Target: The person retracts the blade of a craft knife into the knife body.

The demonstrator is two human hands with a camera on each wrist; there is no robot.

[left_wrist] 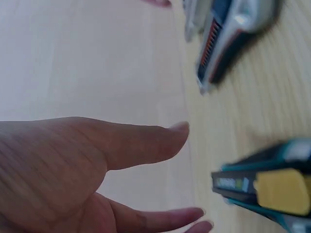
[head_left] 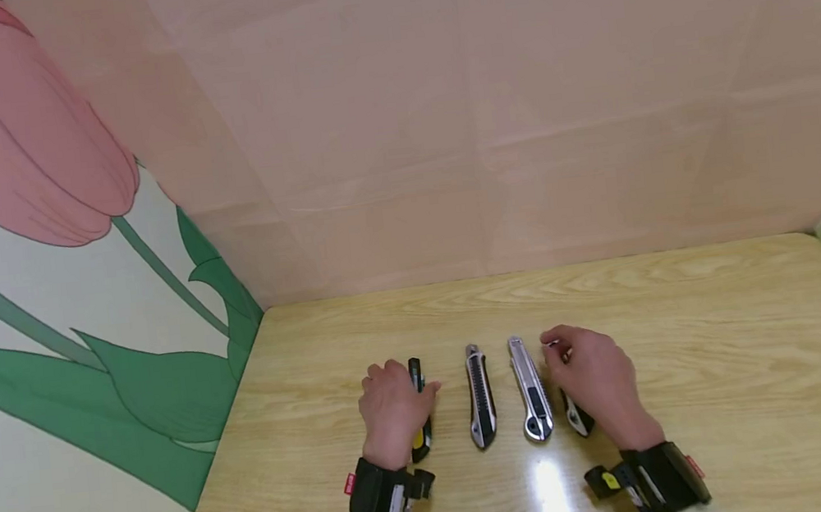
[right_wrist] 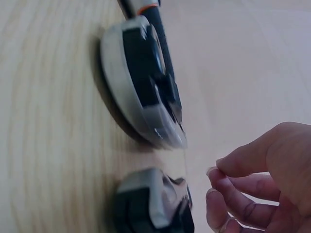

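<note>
My left hand [head_left: 394, 410] is over a black, yellow and teal box cutter [head_left: 421, 444], thumb and fingers spread. In the left wrist view, the thumb [left_wrist: 150, 143] stands apart from the fingers, with nothing between them and the yellow-marked box cutter [left_wrist: 282, 189] off to the right. My right hand [head_left: 596, 374] hovers at a silver-and-black box cutter [head_left: 578, 417], partly covering it. Its loosely bent fingers [right_wrist: 221, 184] come near the thumb tip and hold nothing in the right wrist view, where that box cutter [right_wrist: 150, 204] lies beside them.
Between the hands, a dark-and-silver box cutter [head_left: 479, 398] and a silver box cutter [head_left: 531, 393] lie roughly parallel on the wooden table [head_left: 744, 323]. A pink cloth [head_left: 519, 155] hangs behind the table. A tulip-patterned wall [head_left: 42, 440] stands at the left.
</note>
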